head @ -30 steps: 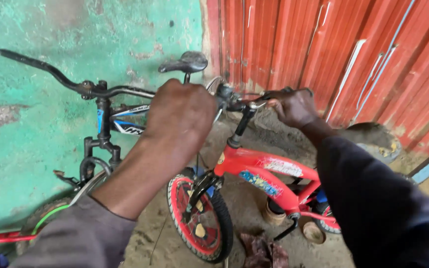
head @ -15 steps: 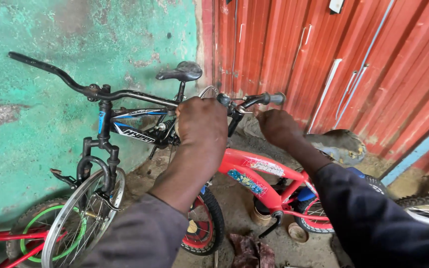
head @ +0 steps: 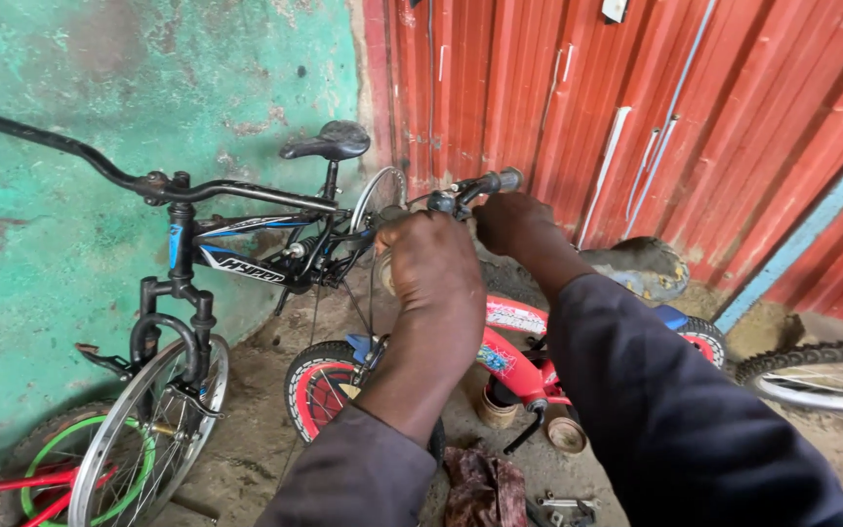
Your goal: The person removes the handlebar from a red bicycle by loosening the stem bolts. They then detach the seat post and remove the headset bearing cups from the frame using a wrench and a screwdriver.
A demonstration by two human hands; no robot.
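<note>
Now both hands grip the small red bike's handlebar (head: 470,190): left hand (head: 431,259) and right hand (head: 514,222) closed around it. Steadying it probably needs firm fingers.

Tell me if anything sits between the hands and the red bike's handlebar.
Nothing visible does. The left hand and right hand are both already on the handlebar of the small red bike; the black bike leans against the green wall, beyond it.

Black bike (head: 236,256) leans on green wall (head: 70,78); red sheet wall (head: 636,88) behind; green-rimmed wheel (head: 60,468) bottom left; rag (head: 480,488) on dirt floor; tyre (head: 812,366) at right.
</note>
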